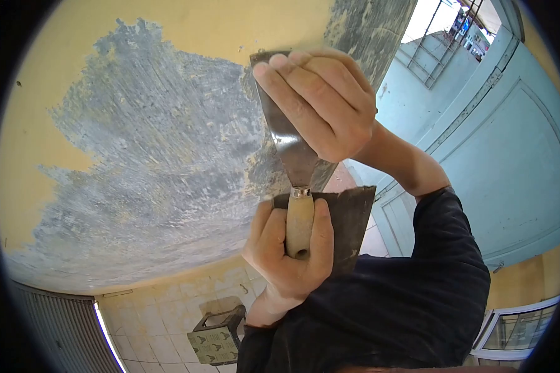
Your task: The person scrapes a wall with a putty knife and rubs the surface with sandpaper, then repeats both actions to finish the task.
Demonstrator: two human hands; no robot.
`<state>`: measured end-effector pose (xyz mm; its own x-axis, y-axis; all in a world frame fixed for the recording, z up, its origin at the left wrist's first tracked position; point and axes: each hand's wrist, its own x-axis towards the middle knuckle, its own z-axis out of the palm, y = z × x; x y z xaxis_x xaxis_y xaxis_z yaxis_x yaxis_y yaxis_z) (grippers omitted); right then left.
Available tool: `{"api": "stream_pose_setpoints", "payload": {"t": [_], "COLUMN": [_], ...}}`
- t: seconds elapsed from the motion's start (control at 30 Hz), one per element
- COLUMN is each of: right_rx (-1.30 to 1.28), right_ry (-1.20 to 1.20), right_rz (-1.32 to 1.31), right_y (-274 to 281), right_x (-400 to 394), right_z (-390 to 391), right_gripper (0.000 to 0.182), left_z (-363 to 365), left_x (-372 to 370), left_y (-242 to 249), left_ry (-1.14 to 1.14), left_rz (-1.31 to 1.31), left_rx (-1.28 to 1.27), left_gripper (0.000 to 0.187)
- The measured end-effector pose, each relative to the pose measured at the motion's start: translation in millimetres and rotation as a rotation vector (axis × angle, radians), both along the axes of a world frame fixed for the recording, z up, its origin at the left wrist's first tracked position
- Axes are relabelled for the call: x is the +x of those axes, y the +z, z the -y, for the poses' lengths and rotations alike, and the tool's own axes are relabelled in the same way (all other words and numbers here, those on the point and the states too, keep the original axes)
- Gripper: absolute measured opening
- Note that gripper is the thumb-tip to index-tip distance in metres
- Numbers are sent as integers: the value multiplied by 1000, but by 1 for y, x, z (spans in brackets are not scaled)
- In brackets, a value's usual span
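**Left hand (289, 273) clasped the scraper (295, 165) while the right hand (330, 102) lay across its blade (286, 138)**

The scraper stood near the middle of the view, its pale handle (300, 227) just below centre and its metal blade rising toward 12 o'clock, leaning a little to 11. At 6 o'clock the left hand was closed on the handle, pinching it between bent fingers on one side and a straight digit along the other. The handle's holed butt end faced the viewer.

A wide dark plate (354, 214) with a ragged upper edge showed behind that hand, toward 4 o'clock; whether the hand gripped it too could not be told.

At 1 o'clock the right hand, slightly blurred, kept its fingers together and gently curved over the blade, fingertips near the blade's far end. Its thumb was hidden, so whether it pinched the metal or merely covered it could not be told.

A scuffed grey patch (162, 130) spread at 10 o'clock, edged by yellow paint (199, 28) at 11. A light-blue door (504, 155) stood near 3, a dark shirt (392, 311) filled 5, and a stool (214, 345) with a patterned side sat at 7.
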<state>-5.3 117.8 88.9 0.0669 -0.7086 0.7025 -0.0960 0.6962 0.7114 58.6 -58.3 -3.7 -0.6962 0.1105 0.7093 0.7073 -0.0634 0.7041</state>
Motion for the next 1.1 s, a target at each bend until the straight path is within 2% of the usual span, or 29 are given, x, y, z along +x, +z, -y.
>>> {"api": "stream_pose_setpoints", "payload": {"t": [1.1], "right_rx": [-16], "right_ry": [16], "right_rz": [9], "right_y": [-1], "right_x": [-1], "right_z": [5], "right_gripper": [37], "left_z": [4], "left_x": [2], "left_y": [-2], "left_ry": [-35], "left_rz": [47], "left_rx": [-14], "left_gripper": [35]}}
